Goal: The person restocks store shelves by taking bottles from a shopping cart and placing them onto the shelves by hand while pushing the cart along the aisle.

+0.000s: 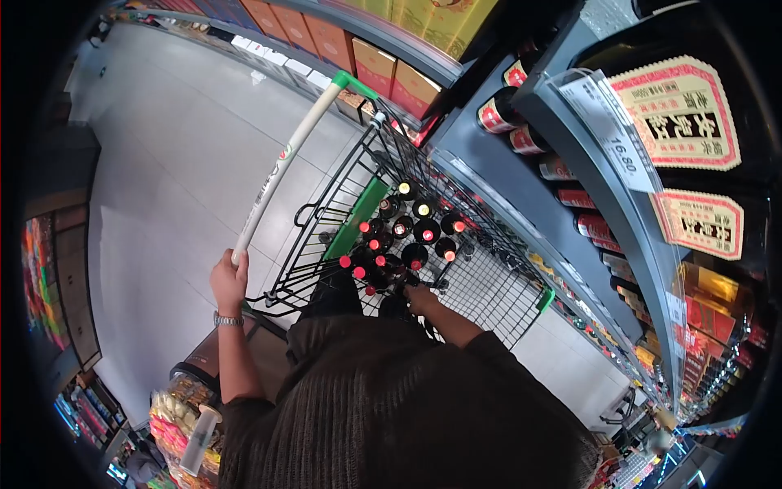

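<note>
My left hand (229, 281), with a watch on its wrist, is wrapped around the near end of the shopping cart's pale handle (273, 179). Inside the wire shopping cart (509, 293) several dark bottles with red and pale caps stand close together, among them a bottle (426, 231) near the middle of the group. My right hand (419, 300) reaches into the cart at the near edge of this group. Its fingers are closed around a dark bottle (394, 267), though the fingertips are partly hidden.
On the right a shelf (562, 114) holds more dark bottles, with a price tag (615, 147) on its edge. Boxes (375, 69) line the shelf ahead. Packaged goods (175, 424) stand at the lower left. Pale floor tiles (163, 147) stretch along the cart's left side.
</note>
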A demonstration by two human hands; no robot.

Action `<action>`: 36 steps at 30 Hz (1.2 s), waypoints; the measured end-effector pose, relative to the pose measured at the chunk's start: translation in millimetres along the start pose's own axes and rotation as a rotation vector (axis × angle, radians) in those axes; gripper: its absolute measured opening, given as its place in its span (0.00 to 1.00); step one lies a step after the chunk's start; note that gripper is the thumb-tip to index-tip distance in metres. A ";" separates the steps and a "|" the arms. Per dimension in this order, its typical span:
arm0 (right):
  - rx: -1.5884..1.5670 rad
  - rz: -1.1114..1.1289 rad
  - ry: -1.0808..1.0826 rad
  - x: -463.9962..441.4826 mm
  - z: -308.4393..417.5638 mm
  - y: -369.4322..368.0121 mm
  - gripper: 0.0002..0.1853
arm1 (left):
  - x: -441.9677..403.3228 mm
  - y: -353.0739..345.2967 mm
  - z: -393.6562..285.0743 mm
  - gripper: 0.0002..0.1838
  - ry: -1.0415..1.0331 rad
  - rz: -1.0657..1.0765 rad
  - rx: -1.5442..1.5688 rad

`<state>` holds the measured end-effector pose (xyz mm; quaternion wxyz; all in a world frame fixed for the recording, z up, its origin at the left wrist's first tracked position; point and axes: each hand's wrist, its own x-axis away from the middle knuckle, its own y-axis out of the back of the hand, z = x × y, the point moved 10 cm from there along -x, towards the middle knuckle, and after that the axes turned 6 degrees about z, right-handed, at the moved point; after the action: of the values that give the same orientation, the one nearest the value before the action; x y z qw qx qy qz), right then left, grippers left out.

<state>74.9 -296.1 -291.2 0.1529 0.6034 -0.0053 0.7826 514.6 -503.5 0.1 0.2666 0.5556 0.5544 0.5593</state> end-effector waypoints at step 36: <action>-0.009 -0.411 0.016 58.8 -66.6 12.7 0.17 | 6.9 6.3 0.7 0.23 -0.060 -0.110 -0.028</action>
<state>-4.3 -281.6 -251.4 0.3122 0.5849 0.1155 0.7397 515.7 -498.5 7.9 0.3210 0.5368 0.5682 0.5347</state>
